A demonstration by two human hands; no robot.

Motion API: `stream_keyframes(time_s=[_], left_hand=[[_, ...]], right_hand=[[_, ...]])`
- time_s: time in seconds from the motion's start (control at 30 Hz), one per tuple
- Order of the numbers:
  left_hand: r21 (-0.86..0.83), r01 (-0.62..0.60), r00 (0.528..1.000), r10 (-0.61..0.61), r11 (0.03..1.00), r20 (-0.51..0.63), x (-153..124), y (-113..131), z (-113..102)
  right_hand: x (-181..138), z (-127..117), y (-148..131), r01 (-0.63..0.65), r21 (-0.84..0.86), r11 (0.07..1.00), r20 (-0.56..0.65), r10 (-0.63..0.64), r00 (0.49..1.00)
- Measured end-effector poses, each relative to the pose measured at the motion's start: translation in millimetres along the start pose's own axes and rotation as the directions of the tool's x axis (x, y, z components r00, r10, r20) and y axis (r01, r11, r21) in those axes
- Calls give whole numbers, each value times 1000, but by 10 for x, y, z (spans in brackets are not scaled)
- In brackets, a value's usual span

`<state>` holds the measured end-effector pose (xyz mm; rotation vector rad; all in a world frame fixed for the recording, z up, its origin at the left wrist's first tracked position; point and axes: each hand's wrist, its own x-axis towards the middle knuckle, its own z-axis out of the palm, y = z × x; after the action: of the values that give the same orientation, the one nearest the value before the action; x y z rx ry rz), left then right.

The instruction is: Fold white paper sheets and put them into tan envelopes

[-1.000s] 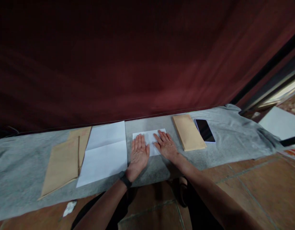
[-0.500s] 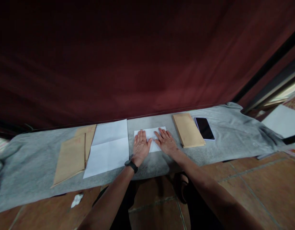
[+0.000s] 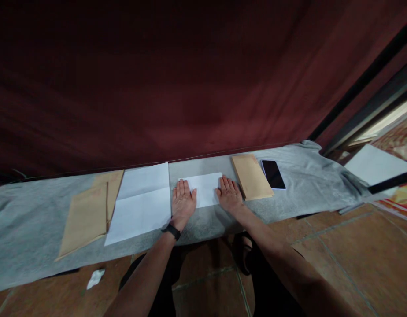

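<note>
A small folded white paper (image 3: 205, 190) lies on a grey cloth (image 3: 31, 237) spread over the floor. My left hand (image 3: 182, 202) rests flat and open on the paper's left end, a black band on its wrist. My right hand (image 3: 229, 196) lies flat and open on the paper's right end. The middle of the paper shows between the two hands.
Left of the hands lies a larger creased white sheet (image 3: 140, 203), then brown envelopes (image 3: 87, 215). To the right sit another brown envelope (image 3: 251, 176) and a dark phone (image 3: 273, 174). A dark red curtain (image 3: 177, 79) hangs behind. A paper scrap (image 3: 95, 278) lies on the tiled floor.
Both hands have slid apart along the folded paper, from its middle out to its two ends. The view has shifted slightly.
</note>
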<state>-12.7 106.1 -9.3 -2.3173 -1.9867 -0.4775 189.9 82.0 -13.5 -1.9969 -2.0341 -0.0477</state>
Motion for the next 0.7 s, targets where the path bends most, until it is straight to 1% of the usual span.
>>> stream_keyframes(time_s=[0.07, 0.17, 0.27, 0.3, 0.37, 0.47, 0.53, 0.7], left_hand=[[1, 12, 1000, -12, 1000, -2, 6, 15, -9], [-12, 2, 1000, -3, 1000, -25, -17, 55, -61], [-44, -114, 993, 112, 993, -36, -111, 117, -136], [-56, -147, 989, 146, 988, -14, -157, 135, -153], [-72, -176, 982, 180, 982, 59, -258, 151, -165], [-70, -202, 968, 211, 977, 139, -393, 125, -140], [-57, -209, 967, 215, 976, 139, -451, 88, -120], [-47, -116, 987, 121, 992, 110, -492, -8, -114]], right_hand=[[-35, -60, -52, -7, -11, 1000, -4, 7, 1000], [-93, -140, -195, 96, 31, 995, -11, -96, 995], [-158, -155, -353, 207, 99, 973, 5, -209, 978], [-181, -144, -393, 226, 112, 968, 10, -228, 974], [-226, -107, -438, 246, 121, 962, 13, -249, 968], [-284, -40, -423, 245, 105, 964, 6, -247, 969], [-310, -4, -375, 230, 86, 969, -5, -231, 973], [-348, 31, -193, 138, 31, 990, -52, -136, 989]])
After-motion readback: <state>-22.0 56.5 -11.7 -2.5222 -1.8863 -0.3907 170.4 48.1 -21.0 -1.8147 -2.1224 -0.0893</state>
